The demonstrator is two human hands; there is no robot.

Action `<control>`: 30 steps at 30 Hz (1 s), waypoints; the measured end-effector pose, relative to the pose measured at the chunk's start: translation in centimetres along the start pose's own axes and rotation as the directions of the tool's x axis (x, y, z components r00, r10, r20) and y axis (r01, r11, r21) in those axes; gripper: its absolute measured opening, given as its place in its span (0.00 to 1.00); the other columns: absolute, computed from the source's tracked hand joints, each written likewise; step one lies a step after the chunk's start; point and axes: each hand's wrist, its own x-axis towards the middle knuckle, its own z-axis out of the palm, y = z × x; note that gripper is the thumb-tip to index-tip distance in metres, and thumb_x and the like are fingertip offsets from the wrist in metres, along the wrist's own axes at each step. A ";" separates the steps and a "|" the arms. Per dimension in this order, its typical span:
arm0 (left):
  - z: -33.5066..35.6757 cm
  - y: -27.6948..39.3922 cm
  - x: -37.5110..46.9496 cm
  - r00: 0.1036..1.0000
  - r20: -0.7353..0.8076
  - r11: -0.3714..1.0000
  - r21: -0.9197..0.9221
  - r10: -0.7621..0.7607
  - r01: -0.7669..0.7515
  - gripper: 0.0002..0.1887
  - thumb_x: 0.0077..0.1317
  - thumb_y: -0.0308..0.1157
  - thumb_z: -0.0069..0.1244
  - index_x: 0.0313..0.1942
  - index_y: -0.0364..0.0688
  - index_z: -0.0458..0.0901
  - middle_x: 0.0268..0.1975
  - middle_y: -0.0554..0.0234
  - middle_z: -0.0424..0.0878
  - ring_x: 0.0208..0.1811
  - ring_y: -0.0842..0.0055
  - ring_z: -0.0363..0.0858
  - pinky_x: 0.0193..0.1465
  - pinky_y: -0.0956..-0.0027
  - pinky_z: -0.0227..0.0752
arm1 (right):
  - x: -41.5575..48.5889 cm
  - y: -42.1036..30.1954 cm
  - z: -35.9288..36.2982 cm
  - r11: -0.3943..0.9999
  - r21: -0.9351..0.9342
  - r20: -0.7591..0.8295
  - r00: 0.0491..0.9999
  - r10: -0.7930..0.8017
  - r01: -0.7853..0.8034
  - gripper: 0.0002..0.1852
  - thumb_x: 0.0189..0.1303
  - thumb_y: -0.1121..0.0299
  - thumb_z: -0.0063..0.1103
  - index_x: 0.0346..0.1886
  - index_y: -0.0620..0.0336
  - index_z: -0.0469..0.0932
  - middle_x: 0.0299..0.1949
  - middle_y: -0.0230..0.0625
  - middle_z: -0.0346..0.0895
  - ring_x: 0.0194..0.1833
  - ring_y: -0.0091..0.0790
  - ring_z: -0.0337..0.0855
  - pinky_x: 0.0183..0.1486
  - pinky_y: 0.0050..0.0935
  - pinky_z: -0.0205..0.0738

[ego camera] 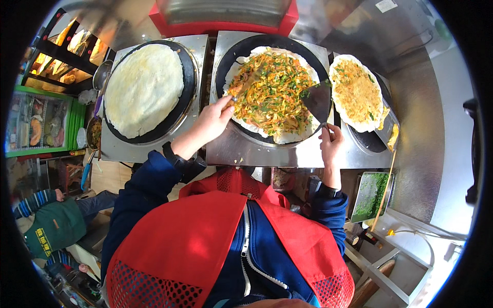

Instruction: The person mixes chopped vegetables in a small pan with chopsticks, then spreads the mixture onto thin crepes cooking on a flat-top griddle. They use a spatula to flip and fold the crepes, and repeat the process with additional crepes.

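Note:
A flatbread (294,136) spread with shredded vegetables and chopped greens (277,88) lies on the middle round black griddle (250,42). My left hand (215,119) grips the handle of a thin metal spatula at the filling's left side; its blade is hard to make out. In my right hand (332,144) is the handle of a broad triangular scraper (319,101), its blade over the bread's right edge. A plain pale flatbread (144,90) covers most of the left griddle (188,84). On the right griddle (366,140) rests a topped flatbread (354,92), partly over a metal blade.
A metal tray of chopped greens (370,196) stands below the right griddle, with a long thin stick (384,190) across it. At left are a pan (93,133), a green-framed case (71,123) and a person in a green apron (57,229). A metal wall (416,134) stands at right.

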 end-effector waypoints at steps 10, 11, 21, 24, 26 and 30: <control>2.4 1.9 0.3 0.964 0.220 0.941 -0.270 -0.147 0.205 0.22 0.74 0.35 0.43 0.64 0.36 0.67 0.26 0.73 0.71 0.22 0.87 0.66 0.24 0.80 0.63 | -4.9 -9.3 2.7 0.919 -0.247 0.076 0.951 -0.299 0.309 0.12 0.57 0.76 0.62 0.45 0.62 0.81 0.35 0.45 0.84 0.38 0.38 0.88 0.41 0.30 0.79; 2.1 1.7 0.3 0.970 0.161 0.942 -0.252 -0.184 0.221 0.21 0.73 0.35 0.44 0.63 0.36 0.68 0.26 0.72 0.71 0.23 0.87 0.67 0.25 0.80 0.63 | -5.2 -9.7 2.7 0.933 -0.257 0.128 0.966 -0.225 0.251 0.11 0.57 0.76 0.62 0.45 0.62 0.81 0.35 0.45 0.84 0.38 0.39 0.88 0.41 0.30 0.79; -1.6 2.4 -2.8 0.934 0.289 0.743 -0.574 -0.210 0.344 0.18 0.74 0.34 0.43 0.61 0.40 0.70 0.27 0.74 0.70 0.23 0.89 0.65 0.23 0.83 0.60 | -4.3 -8.4 1.5 0.849 -0.343 0.036 0.909 -0.415 0.401 0.12 0.62 0.73 0.59 0.48 0.63 0.78 0.37 0.46 0.79 0.34 0.43 0.81 0.38 0.33 0.75; -1.5 2.3 -3.3 0.941 0.269 0.800 -0.509 -0.204 0.319 0.19 0.74 0.34 0.42 0.62 0.40 0.69 0.27 0.75 0.70 0.24 0.90 0.65 0.24 0.83 0.61 | -3.6 -7.3 1.7 0.871 -0.387 -0.077 0.930 -0.358 0.303 0.17 0.57 0.74 0.62 0.49 0.66 0.74 0.41 0.48 0.71 0.39 0.48 0.78 0.43 0.37 0.74; -0.7 2.3 -3.4 0.921 0.343 0.852 -0.411 -0.183 0.323 0.18 0.74 0.33 0.43 0.62 0.40 0.70 0.27 0.76 0.70 0.24 0.90 0.66 0.25 0.83 0.63 | -3.2 -6.7 2.0 0.864 -0.370 -0.046 0.922 -0.385 0.342 0.16 0.57 0.72 0.64 0.48 0.67 0.74 0.38 0.46 0.73 0.37 0.44 0.78 0.41 0.36 0.73; 1.0 2.7 -2.6 0.920 0.391 0.890 -0.422 0.009 0.170 0.18 0.72 0.31 0.46 0.60 0.34 0.71 0.34 0.68 0.80 0.31 0.86 0.75 0.33 0.76 0.71 | -3.4 -6.2 1.9 0.779 -0.499 0.055 0.911 -0.409 0.380 0.15 0.56 0.70 0.66 0.47 0.60 0.77 0.34 0.41 0.81 0.34 0.46 0.84 0.37 0.37 0.77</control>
